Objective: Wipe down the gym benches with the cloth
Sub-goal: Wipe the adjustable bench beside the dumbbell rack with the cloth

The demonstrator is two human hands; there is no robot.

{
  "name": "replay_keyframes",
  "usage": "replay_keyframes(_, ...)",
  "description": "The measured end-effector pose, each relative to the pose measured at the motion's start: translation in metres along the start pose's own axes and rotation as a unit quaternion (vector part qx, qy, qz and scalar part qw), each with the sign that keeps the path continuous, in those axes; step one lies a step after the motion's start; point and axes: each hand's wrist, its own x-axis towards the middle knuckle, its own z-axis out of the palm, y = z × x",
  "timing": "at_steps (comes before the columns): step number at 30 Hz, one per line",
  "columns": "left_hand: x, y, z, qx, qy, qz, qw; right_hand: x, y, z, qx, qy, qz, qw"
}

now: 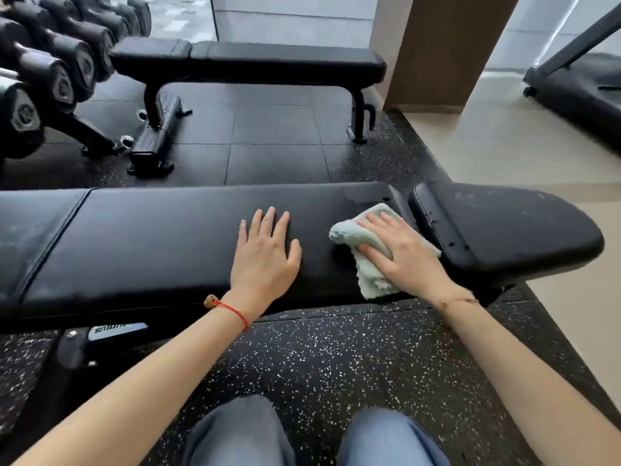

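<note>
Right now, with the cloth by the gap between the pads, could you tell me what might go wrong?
1. The cloth lies bunched under the right hand beside the gap between long pad and seat pad; an edge could catch there.
2. Pale smudges on the seat pad might get missed.
3. The left hand, flat on the long pad, may leave prints.

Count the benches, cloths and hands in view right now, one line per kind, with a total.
Benches: 2, the near bench and the far bench
Cloths: 1, the green cloth on the near bench
Hands: 2, the left hand flat on the near bench, the right hand pressing the green cloth
Total: 5
</note>
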Motion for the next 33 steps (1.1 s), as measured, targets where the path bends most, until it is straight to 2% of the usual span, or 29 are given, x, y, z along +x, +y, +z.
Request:
replay_keyframes(3, 0.0, 0.002, 0.001, 0.012, 0.021, -0.006, 1.0, 0.068, 0.033, -0.007, -0.017, -0.025, 0.054, 0.998)
replay_keyframes(6, 0.0, 0.004, -0.001, 0.007, 0.029, -0.019, 0.999, 0.11, 0.022, 0.002, -0.066, -0.036, -0.01, 0.997)
replay_keyframes(10, -0.001, 0.006, -0.005, 0.003, 0.022, -0.027, 0.999, 0.055, 0.011, 0.003, 0.004, -0.078, -0.157, 0.984)
replay_keyframes(12, -0.002, 0.009, -0.007, 0.001, 0.021, -0.033, 0.999, 0.018, 0.029, -0.005, 0.02, -0.091, -0.197, 0.976)
replay_keyframes(15, -0.001, 0.011, -0.009, 0.004, 0.028, -0.035, 0.999, 0.035, 0.054, -0.015, 0.021, -0.081, -0.177, 0.981)
replay_keyframes(20, -0.001, 0.012, -0.007, -0.003, 0.043, -0.046, 0.998, 0.095, 0.04, -0.009, -0.048, -0.094, -0.099, 0.989)
replay_keyframes(25, -0.001, 0.011, -0.007, -0.007, 0.051, -0.051, 0.997, 0.011, 0.041, -0.015, 0.015, -0.115, -0.236, 0.965)
replay_keyframes(27, -0.002, 0.012, -0.007, -0.006, 0.057, -0.059, 0.997, -0.019, 0.046, -0.017, -0.018, -0.079, -0.262, 0.962)
replay_keyframes(30, -0.005, 0.011, -0.007, 0.0, 0.073, -0.094, 0.993, -0.023, 0.026, -0.011, -0.061, -0.033, -0.281, 0.957)
replay_keyframes(33, -0.005, 0.005, -0.013, 0.014, 0.073, -0.105, 0.992, -0.001, -0.023, 0.008, -0.094, -0.06, -0.311, 0.944)
